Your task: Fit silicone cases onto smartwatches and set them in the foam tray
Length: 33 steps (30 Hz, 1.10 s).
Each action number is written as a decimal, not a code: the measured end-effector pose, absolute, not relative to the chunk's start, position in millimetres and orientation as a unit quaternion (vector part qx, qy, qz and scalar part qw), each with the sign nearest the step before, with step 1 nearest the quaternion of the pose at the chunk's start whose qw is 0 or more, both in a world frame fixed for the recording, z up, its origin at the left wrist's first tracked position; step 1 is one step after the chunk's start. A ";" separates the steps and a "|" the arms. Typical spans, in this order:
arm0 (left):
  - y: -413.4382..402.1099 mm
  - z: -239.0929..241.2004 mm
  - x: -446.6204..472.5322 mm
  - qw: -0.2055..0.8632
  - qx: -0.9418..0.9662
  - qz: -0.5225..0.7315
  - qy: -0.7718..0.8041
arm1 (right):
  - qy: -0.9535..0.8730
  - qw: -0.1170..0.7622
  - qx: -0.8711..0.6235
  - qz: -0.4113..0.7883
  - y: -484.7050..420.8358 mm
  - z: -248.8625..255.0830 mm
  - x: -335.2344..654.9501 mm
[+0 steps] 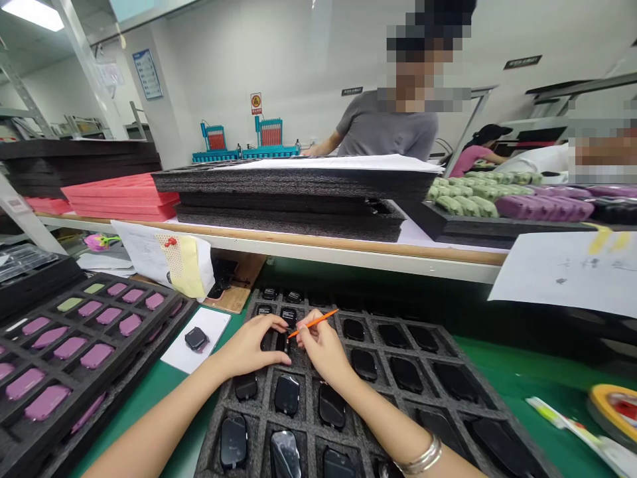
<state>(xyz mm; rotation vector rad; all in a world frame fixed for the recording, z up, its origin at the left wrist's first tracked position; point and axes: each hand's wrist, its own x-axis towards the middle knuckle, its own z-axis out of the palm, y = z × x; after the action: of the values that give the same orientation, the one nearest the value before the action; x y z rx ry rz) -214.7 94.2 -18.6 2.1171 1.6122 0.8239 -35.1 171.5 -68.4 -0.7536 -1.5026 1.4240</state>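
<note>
My right hand (321, 345) pinches a thin orange pointed stick (322, 318), held slantwise with its lower tip at a small black watch body (283, 342). The thumb and fingers of my left hand (251, 345) curve around that watch body, which is partly hidden between my hands. Both hands are over a dark grey foam tray (309, 372) with square compartments. Black glossy watch bodies, such as this one (287, 394) near my left wrist, lie in many of them. Over the tray's right part stretches my right forearm, with a silver bracelet.
Left, a foam tray (119, 372) holds purple and green pieces. Another watch body (196, 339) lies on white paper (219, 324). A shelf edge (348, 255) crosses ahead, bearing black foam stacks (288, 216). Yellow tape (612, 408) lies right. A person in grey (388, 126) stands opposite.
</note>
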 end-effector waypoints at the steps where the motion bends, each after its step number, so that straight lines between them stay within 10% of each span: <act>1: 98.9 -16.9 -215.1 0.169 0.752 0.289 0.568 | -0.595 0.462 -0.310 0.579 175.1 -70.3 -35.6; 33: 143.8 -38.1 -221.8 0.114 0.743 0.308 0.583 | -0.629 0.413 -0.354 0.555 217.1 -69.7 -52.5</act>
<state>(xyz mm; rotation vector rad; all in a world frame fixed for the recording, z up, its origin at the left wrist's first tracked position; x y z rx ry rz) -221.8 143.8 -38.1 2.1794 1.7085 0.9030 -52.5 217.1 -69.7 -0.8908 -1.5827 1.3943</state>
